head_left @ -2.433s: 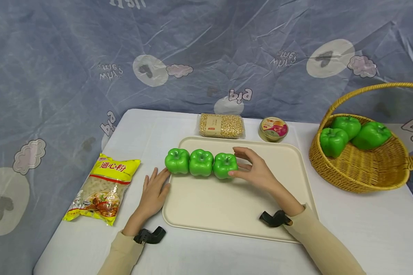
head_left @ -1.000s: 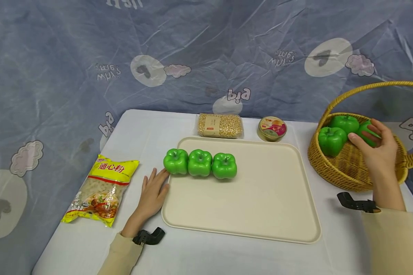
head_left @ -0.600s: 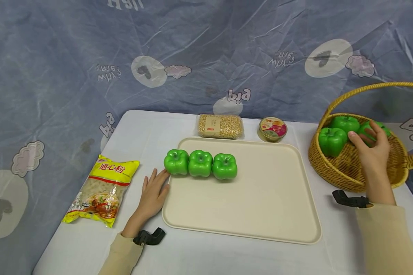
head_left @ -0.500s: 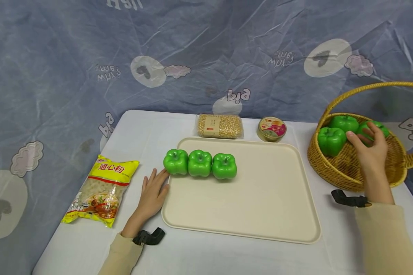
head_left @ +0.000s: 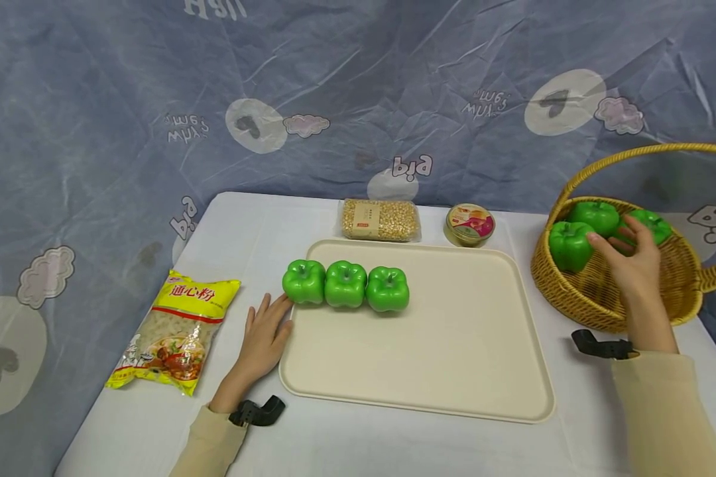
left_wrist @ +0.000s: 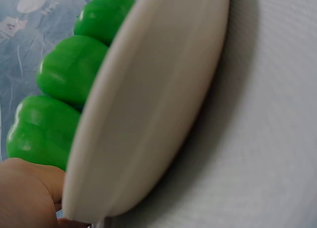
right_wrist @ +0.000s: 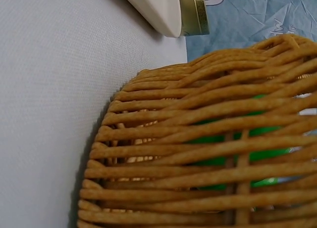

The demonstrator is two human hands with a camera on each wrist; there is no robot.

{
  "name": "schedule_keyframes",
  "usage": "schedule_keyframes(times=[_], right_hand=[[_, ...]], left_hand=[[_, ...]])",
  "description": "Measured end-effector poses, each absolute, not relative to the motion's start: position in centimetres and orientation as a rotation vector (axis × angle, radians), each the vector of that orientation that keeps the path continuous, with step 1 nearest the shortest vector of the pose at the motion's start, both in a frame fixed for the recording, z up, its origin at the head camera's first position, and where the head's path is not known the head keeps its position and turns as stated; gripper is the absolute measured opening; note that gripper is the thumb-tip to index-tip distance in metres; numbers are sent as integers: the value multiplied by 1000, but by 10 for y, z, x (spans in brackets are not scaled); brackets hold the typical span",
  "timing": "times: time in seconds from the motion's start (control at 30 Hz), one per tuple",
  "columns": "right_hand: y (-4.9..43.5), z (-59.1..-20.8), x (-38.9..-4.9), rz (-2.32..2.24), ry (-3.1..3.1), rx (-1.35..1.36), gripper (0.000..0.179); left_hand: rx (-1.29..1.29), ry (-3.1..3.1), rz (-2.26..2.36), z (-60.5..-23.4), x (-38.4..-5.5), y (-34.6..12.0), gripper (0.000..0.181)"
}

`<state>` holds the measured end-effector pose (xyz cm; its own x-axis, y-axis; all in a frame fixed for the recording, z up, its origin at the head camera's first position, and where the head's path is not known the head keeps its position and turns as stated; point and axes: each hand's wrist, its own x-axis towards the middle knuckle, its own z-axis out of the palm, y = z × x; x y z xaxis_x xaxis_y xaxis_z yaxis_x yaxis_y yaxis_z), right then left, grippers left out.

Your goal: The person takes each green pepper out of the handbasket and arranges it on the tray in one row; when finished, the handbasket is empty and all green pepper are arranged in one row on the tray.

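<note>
Three green bell peppers point(head_left: 345, 285) stand in a row along the left back of a cream tray point(head_left: 429, 358). My left hand point(head_left: 264, 338) rests on the table at the tray's left edge, fingers spread and fingertips beside the leftmost pepper point(head_left: 303, 281). My right hand point(head_left: 635, 265) reaches into a wicker basket point(head_left: 608, 315) holding three more peppers. Its thumb is at the front-left pepper point(head_left: 570, 246); its loosely bent fingers lie in front of the right pepper point(head_left: 653, 226). A third pepper point(head_left: 595, 217) sits behind. In the right wrist view the basket wall point(right_wrist: 198, 139) hides the hand.
A yellow pasta bag point(head_left: 176, 331) lies left of my left hand. Behind the tray are a pack of corn kernels point(head_left: 388, 220) and a round tin point(head_left: 470, 225). The basket's tall handle point(head_left: 644, 154) arches over it. A patterned cloth point(head_left: 334, 66) hangs behind the table.
My right hand left the rightmost pepper on the tray and went right into the basket. There it has shifted left, from the right pepper toward the front-left one. The left hand stays put.
</note>
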<state>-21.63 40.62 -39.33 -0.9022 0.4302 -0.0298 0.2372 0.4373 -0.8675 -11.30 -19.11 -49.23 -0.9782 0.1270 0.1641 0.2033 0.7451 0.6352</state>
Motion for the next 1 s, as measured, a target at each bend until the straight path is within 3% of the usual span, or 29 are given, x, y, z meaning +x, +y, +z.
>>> schedule_keyframes(times=[1.0], right_hand=[[411,-401,-221,1286,-2850,-452,95]], left_hand=[[-266,-2828,-1049,-491,-112,-191,47]])
